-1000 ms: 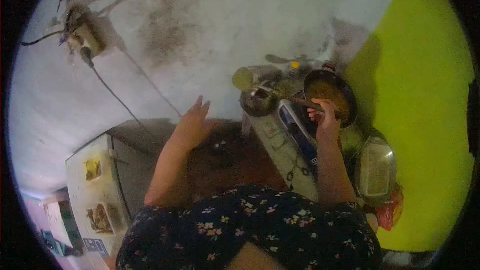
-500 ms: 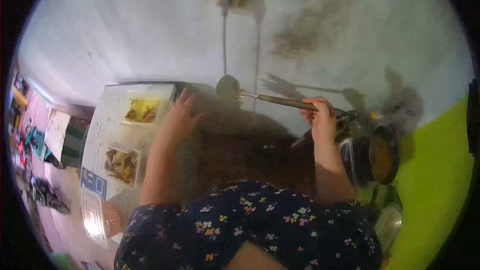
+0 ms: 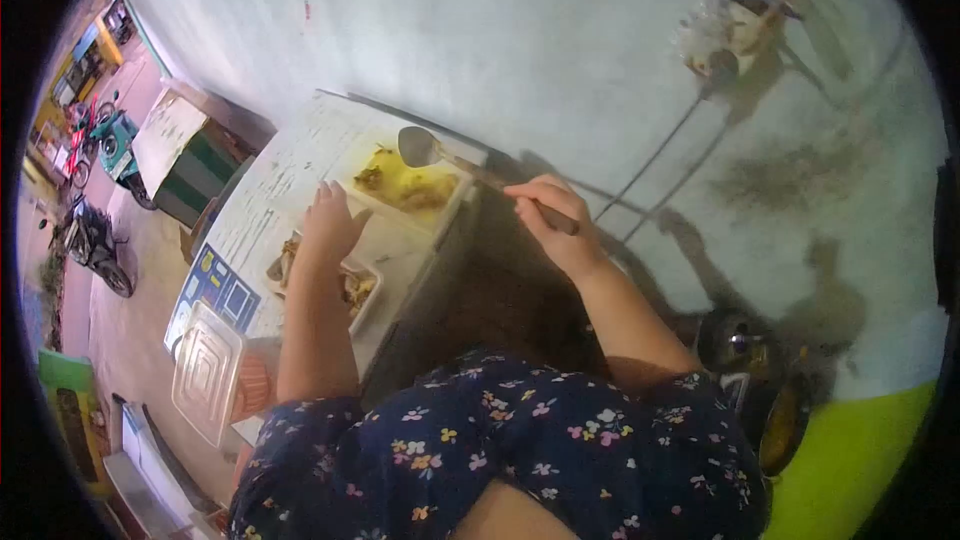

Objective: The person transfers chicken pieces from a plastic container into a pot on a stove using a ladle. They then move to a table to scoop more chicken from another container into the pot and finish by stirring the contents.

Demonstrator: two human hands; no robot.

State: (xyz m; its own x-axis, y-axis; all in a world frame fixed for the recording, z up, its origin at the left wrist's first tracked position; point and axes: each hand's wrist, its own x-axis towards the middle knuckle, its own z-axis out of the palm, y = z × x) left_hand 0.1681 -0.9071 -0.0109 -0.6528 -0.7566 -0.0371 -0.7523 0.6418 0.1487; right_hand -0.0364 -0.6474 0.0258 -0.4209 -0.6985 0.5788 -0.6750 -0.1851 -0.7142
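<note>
My right hand (image 3: 552, 222) grips the handle of a metal ladle (image 3: 420, 147), whose bowl hangs over a white tray of yellow food (image 3: 408, 188). My left hand (image 3: 331, 225) rests, fingers spread, on the near edge of that tray. A second white tray with brownish food (image 3: 358, 290) lies just below the hand, partly hidden by my forearm. Both trays sit on a white counter (image 3: 270, 195).
A pan with brown sauce (image 3: 782, 420) and a dark pot (image 3: 735, 342) stand at the lower right. A clear plastic lid (image 3: 208, 370) lies at the counter's near end. A socket with cables (image 3: 735, 25) hangs on the grey wall. Motorbikes (image 3: 95, 240) are parked outside at left.
The view has swung left from the pan to the counter. My right hand has carried the ladle from the pan to above the yellow-food tray. My left hand has settled on the tray's edge.
</note>
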